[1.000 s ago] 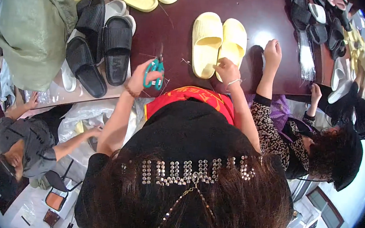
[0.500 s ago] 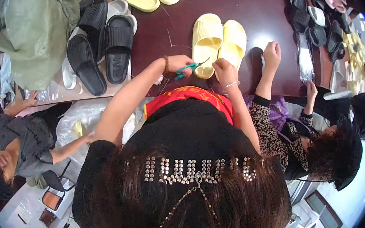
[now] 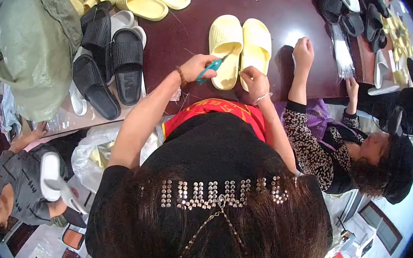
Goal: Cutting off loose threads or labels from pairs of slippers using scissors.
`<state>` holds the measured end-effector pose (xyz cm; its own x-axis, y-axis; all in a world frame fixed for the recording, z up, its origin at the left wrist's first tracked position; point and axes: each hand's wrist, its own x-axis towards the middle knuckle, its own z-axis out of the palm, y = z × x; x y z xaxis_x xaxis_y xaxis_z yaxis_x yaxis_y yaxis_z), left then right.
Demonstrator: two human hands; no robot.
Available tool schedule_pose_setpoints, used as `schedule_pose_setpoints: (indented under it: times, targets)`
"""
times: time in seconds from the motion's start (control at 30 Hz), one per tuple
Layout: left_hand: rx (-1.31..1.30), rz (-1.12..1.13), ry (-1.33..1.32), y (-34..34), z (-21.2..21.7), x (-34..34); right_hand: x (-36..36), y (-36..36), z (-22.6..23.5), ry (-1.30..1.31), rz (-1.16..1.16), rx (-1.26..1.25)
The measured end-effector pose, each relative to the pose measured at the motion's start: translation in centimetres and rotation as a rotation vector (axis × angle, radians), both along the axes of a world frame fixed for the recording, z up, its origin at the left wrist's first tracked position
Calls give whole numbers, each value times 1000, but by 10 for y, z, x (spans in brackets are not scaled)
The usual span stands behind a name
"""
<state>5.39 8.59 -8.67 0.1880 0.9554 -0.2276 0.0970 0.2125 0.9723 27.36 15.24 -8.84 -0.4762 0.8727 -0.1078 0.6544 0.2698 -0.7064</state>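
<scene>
Two pale yellow slippers stand side by side on the dark red table, the left slipper (image 3: 226, 36) and the right slipper (image 3: 258, 36), heels toward me. My left hand (image 3: 197, 69) grips a pair of scissors (image 3: 209, 70) by teal handles, the blades reaching over the left slipper's footbed. By the heel of the right slipper is my right hand (image 3: 256, 83), fingers pinched together. Whatever it may hold is too small to make out.
Black slippers (image 3: 126, 60) and yellow slippers (image 3: 141, 4) lie to the left, beside a greenish sack (image 3: 34, 45). A co-worker's fist (image 3: 303, 53) rests near the right slipper. More footwear (image 3: 353, 23) lies at far right. Another person at left holds white slippers (image 3: 50, 175).
The scissors have tilted more upright in my left hand. My right hand stays near the heels, still pinched. The person at left now has white slippers in front of them.
</scene>
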Motion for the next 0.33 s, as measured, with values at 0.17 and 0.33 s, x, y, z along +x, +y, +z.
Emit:
schedule_pose_setpoints:
  times: [0.17, 0.33]
  targets:
    - [25, 314, 185, -33, 9, -42, -9, -20, 52, 36, 271, -136]
    - [-91, 468, 573, -73, -38, -112, -78, -57, 87, 74, 1102, -264]
